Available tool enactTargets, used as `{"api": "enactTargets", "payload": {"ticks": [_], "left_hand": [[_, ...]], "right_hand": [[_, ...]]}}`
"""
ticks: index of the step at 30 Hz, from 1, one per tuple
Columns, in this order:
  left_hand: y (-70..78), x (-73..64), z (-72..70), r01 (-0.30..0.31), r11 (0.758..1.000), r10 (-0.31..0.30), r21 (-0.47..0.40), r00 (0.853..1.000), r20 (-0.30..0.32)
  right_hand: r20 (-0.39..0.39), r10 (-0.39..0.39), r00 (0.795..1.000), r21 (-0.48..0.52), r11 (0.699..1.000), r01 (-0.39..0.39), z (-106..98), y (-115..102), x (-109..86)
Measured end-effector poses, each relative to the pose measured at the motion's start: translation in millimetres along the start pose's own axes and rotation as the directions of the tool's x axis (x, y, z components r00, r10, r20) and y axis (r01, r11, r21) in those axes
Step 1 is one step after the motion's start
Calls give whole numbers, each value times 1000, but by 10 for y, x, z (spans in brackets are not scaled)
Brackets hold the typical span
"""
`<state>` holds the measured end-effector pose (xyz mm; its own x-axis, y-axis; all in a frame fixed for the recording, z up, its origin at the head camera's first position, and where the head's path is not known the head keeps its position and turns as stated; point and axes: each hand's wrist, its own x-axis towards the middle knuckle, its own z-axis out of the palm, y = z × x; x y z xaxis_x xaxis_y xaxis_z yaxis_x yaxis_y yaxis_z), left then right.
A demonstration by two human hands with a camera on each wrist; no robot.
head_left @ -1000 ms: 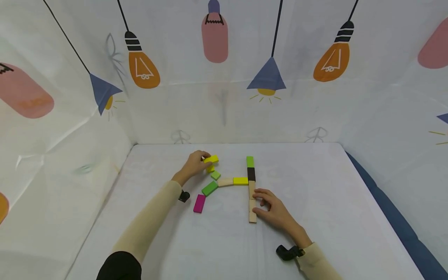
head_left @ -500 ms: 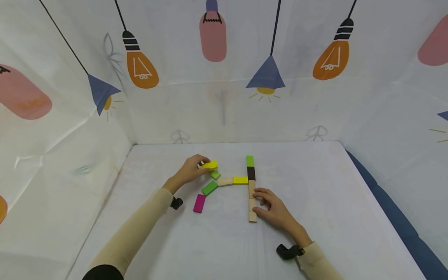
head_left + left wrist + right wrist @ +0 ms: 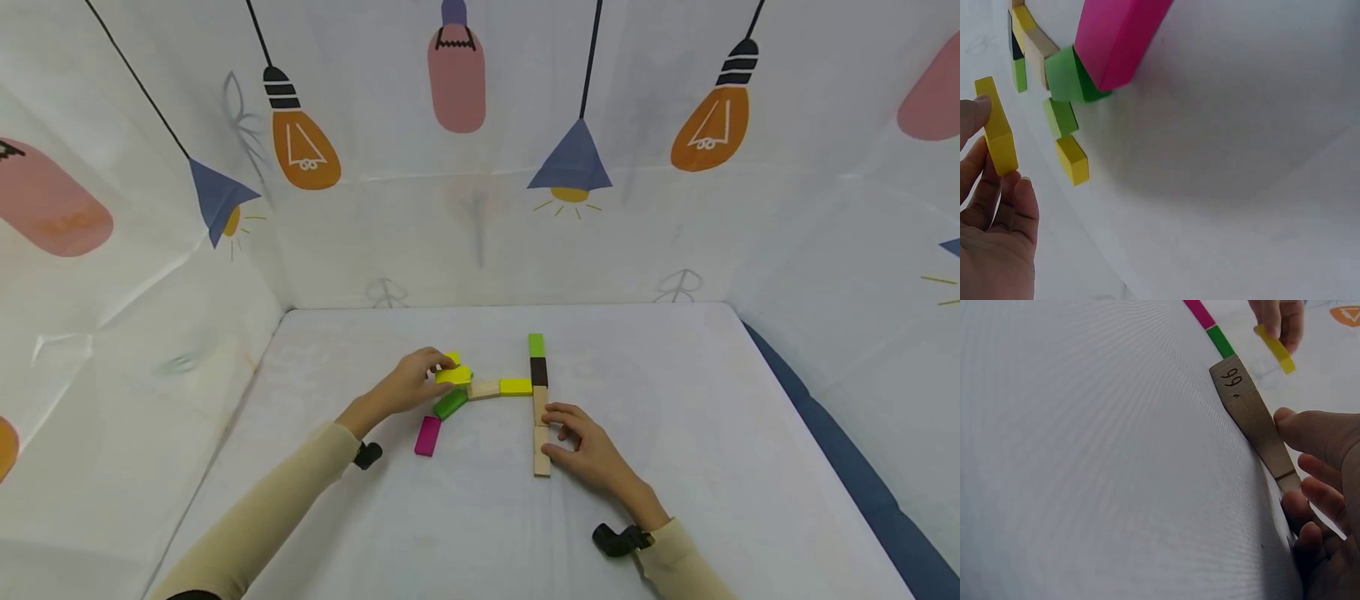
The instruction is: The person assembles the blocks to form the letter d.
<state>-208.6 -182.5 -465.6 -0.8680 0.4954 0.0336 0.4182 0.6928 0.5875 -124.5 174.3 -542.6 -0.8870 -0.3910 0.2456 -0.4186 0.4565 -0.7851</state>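
Observation:
My left hand [image 3: 408, 382] pinches a yellow block [image 3: 999, 134] between thumb and fingers, raised over the table. Under it, in the left wrist view, lie a small yellow block [image 3: 1072, 160] and a light green block [image 3: 1060, 118]; the held block hides the light green one in the head view. A curved row continues with a green block [image 3: 450, 403] and a magenta block [image 3: 427, 436]. My right hand [image 3: 588, 450] rests beside a straight row, its fingers relaxed, thumb and fingertips at the side of the plain wooden blocks [image 3: 1254, 425].
The straight row also has a black block [image 3: 538, 372] and a light green block [image 3: 536, 345] at its far end. A plain block [image 3: 483, 390] and a yellow block [image 3: 516, 387] link both rows. A white printed sheet [image 3: 480, 225] stands behind the white table [image 3: 675, 400].
My left hand has moved toward me with the yellow block, from over the small yellow block to over the light green one. My right hand has stayed in place.

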Motion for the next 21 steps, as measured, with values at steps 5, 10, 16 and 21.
{"api": "enactTargets", "payload": {"ticks": [5,10,16,21], "left_hand": [[78,-83,51,-19,1000,19,-1,1000,21],[134,-181,112,-30,999,30,-12,999,19],[220,-344,166,-63,997,63,-47,998,-8],[242,-479,214,-60,995,60,-80,998,1]], "right_hand": [[3,10,1000,-8,1000,-10,-4,-11,-4],[4,14,1000,-5,1000,-14,-1,-21,-8],[2,12,1000,-13,1000,-12,1,-7,-4],[-3,2,1000,-13,1000,-2,3,-7,-3]]}}
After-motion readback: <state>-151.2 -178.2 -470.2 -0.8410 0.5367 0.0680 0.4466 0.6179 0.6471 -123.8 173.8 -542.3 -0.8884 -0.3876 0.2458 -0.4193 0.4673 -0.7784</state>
